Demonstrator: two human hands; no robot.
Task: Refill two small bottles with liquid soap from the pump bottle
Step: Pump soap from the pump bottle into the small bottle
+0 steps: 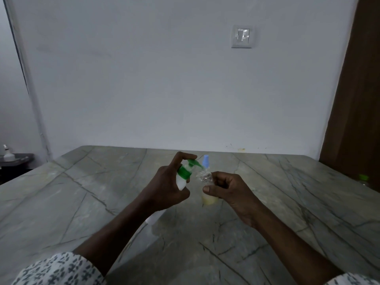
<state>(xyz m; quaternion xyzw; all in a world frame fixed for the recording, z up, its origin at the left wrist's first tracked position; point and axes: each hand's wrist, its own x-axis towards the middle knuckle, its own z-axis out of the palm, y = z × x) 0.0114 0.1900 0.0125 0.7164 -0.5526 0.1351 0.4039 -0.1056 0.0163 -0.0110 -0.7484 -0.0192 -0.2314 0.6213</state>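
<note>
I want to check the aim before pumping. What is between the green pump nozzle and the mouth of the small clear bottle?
Nothing. In the head view the green pump nozzle tip sits right at the small clear bottle mouth.

Grey veined stone table (82, 202), white wall switch (241, 36), brown door (357, 99), dark side shelf (18, 157)
</note>
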